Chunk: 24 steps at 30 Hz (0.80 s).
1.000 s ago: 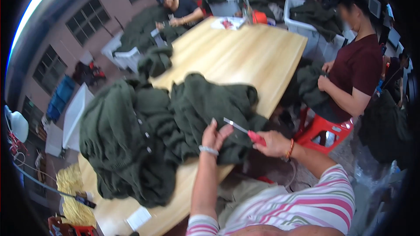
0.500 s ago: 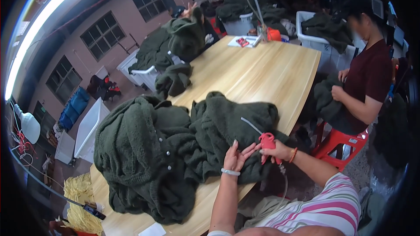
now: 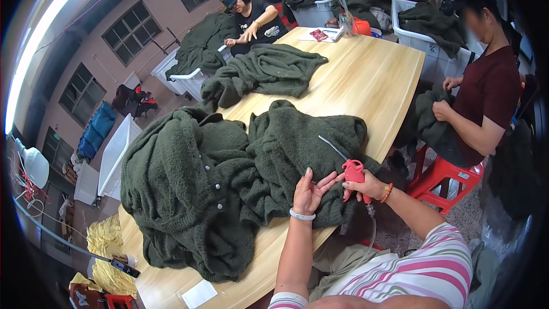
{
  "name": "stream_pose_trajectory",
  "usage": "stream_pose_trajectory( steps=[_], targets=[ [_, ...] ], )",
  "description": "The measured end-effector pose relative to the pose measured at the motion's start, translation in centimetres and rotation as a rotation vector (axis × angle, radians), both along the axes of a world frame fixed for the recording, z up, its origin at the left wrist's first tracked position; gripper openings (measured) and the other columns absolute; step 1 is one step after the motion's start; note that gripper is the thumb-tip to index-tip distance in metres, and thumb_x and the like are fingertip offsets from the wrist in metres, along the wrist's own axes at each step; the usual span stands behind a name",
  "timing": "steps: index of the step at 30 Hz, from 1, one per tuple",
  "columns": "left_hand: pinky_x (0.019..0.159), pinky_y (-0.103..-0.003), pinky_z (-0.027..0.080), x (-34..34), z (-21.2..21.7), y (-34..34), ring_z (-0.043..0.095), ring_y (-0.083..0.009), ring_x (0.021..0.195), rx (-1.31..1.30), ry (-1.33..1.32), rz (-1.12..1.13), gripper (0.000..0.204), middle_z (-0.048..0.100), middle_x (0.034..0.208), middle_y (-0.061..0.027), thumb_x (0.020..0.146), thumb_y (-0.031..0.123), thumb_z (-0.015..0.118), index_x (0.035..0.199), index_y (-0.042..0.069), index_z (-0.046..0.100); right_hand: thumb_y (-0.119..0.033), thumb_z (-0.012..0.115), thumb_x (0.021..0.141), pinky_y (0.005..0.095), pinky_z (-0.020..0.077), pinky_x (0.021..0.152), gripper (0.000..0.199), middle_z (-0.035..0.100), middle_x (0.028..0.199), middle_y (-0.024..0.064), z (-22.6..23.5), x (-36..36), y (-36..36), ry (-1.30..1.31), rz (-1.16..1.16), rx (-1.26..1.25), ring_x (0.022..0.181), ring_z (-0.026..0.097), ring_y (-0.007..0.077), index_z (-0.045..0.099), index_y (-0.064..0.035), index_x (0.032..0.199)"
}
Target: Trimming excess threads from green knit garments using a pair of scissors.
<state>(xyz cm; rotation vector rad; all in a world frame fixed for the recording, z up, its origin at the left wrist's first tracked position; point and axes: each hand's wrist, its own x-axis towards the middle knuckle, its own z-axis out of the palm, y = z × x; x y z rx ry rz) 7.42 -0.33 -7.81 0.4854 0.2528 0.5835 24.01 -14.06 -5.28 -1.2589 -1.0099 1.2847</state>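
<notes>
A heap of dark green fuzzy garments (image 3: 229, 177) with small buttons lies on the near end of a long wooden table (image 3: 366, 80). My left hand (image 3: 309, 191) rests flat on the garment pile, fingers spread, a pale bracelet on the wrist. My right hand (image 3: 366, 186) grips a red air blow gun (image 3: 351, 170) whose thin metal nozzle points up and left over the cloth; a clear hose hangs from its handle.
Another green garment (image 3: 269, 71) lies mid-table in front of a seated person in black. A person in a maroon shirt (image 3: 486, 97) sits on a red stool (image 3: 443, 177) at the right, holding a garment. White bins of garments (image 3: 426, 23) stand behind. A paper slip (image 3: 199, 294) lies at the near edge.
The view has tilted and closed in on the table. My left hand has flattened onto the garment, and my right hand has kept the red blow gun beside it.
</notes>
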Motion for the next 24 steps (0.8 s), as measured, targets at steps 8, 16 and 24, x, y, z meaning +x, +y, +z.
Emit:
stream_pose_trajectory(
  steps=[8,16,24],
  targets=[
    [0.098,-0.056,0.043,-0.2,-0.5,0.5,0.051,-0.0483,0.114,0.088,-0.038,-0.053,0.023,0.061,0.101,-0.0171,0.099,0.024,0.044,0.089,0.005,0.054,-0.021,0.058,0.090,0.0200,0.0464,0.043,0.031,0.066,0.076,0.0057,-0.1,-0.1,0.2,-0.008,-0.012,0.020,0.067,0.065,0.0115,0.055,-0.0027,0.116],
    [0.094,-0.053,0.048,-0.4,-0.5,-0.1,0.055,-0.0450,0.110,0.062,0.002,-0.038,0.020,0.064,0.091,-0.0133,0.095,0.008,0.049,0.075,0.008,0.050,-0.020,0.058,0.090,0.0202,0.0459,0.043,0.032,0.066,0.076,0.0056,-0.2,-0.2,-0.3,-0.004,-0.014,0.017,0.067,0.065,0.0111,0.054,-0.0028,0.116],
    [0.098,-0.055,0.044,-0.7,-0.5,0.2,0.053,-0.0465,0.112,0.093,0.010,-0.038,0.023,0.065,0.089,-0.0111,0.094,0.008,0.051,0.071,0.009,0.053,-0.020,0.058,0.090,0.0202,0.0466,0.044,0.031,0.066,0.077,0.0063,-0.2,-0.1,-0.3,-0.008,-0.026,0.036,0.066,0.065,0.0110,0.055,-0.0031,0.116]
  ],
)
